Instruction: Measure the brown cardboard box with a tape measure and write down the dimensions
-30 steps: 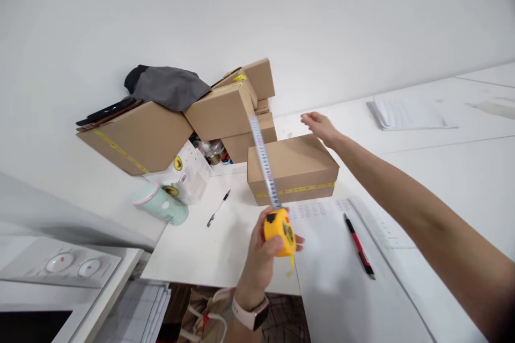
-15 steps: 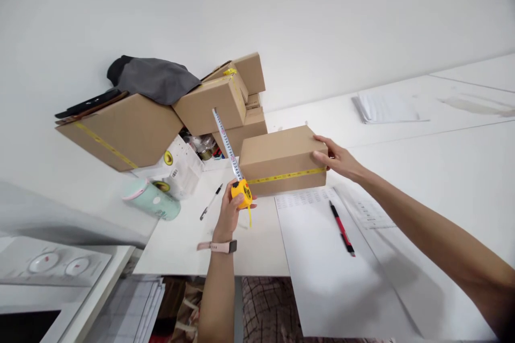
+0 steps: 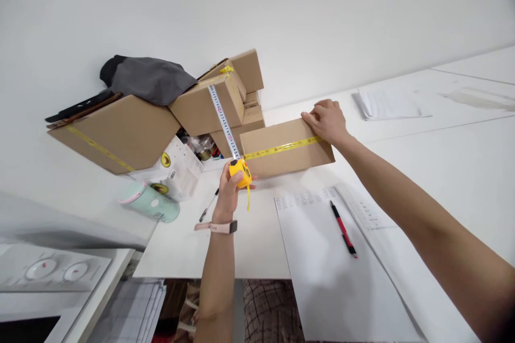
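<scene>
A yellow tape measure [image 3: 242, 173] is gripped in my left hand [image 3: 228, 191], its case beside the left end of a brown cardboard box [image 3: 287, 157]. The white blade [image 3: 222, 120] is pulled out and points up and away, passing in front of the stacked boxes. My right hand [image 3: 328, 122] holds the box at its far right top corner, fingers bent over the edge. Yellow tape runs along the box's side, which is tilted towards me. Part of the box's right end is hidden by that hand.
Stacked cardboard boxes [image 3: 207, 105] stand at the back left, near a mint-green tumbler [image 3: 155, 202] and a grey cloth [image 3: 151, 79]. Printed sheets [image 3: 322, 257] lie in front with a red-and-black pen [image 3: 343, 229]. Another pen [image 3: 208, 206] rests left. Papers [image 3: 388, 105] lie back right.
My right hand has moved up over the box's far edge, and the box has tipped so its taped side faces up more. My left hand and the tape measure have risen slightly.
</scene>
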The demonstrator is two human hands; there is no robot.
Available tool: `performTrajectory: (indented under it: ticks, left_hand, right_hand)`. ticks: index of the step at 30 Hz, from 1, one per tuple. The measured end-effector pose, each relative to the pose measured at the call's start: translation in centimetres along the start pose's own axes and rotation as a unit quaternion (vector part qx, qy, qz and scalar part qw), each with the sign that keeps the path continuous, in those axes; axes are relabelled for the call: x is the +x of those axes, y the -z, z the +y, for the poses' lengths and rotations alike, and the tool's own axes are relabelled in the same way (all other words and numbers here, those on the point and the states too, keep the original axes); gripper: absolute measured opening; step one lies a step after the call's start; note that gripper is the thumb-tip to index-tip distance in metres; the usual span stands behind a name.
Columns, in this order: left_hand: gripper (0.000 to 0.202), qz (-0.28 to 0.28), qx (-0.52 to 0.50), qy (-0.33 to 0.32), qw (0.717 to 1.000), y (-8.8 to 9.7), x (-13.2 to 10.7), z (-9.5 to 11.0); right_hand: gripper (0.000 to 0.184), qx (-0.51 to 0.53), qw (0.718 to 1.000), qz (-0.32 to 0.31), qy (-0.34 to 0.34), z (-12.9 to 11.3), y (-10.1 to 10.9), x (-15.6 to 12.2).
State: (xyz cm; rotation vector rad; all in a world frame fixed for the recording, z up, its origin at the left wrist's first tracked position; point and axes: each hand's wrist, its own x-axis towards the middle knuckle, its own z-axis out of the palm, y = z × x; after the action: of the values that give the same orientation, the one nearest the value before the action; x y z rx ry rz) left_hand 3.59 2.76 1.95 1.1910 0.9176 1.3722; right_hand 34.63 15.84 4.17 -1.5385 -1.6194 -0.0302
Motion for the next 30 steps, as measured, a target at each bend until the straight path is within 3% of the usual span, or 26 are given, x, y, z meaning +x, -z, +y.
performTrajectory:
  ticks: [2, 4, 8, 12, 23, 30]
  left_hand:
    - [0.062, -0.002, 0.002, -0.026, 1.0, -1.4, -1.1, -0.1]
    - [0.062, -0.029, -0.011, -0.03, 0.999, -3.3, -2.8, -0.8]
    - [0.061, -0.118, -0.078, 0.061, 0.988, -7.7, -6.3, -4.1]
    - [0.067, -0.142, -0.118, 0.133, 0.974, -10.3, -8.2, -7.3]
    - [0.073, -0.118, -0.129, 0.194, 0.965, -10.6, -9.7, -10.1]
    - [0.078, -0.109, -0.109, 0.199, 0.968, -10.5, -9.6, -11.0]
  right_hand:
    - [0.035, -0.012, 0.999, -0.016, 0.043, -0.5, -1.1, 1.1]
    - [0.034, -0.013, 0.998, -0.038, 0.043, -0.8, -1.9, 1.7]
    - [0.033, 0.008, 0.999, -0.036, 0.02, -0.8, -2.6, 2.1]
    - [0.03, 0.036, 0.998, -0.031, 0.051, -0.8, -2.4, 2.0]
    - [0.053, -0.043, 0.977, -0.047, 0.203, -0.7, -3.2, 2.1]
    - [0.051, -0.075, 0.972, -0.054, 0.218, -0.6, -3.4, 1.8]
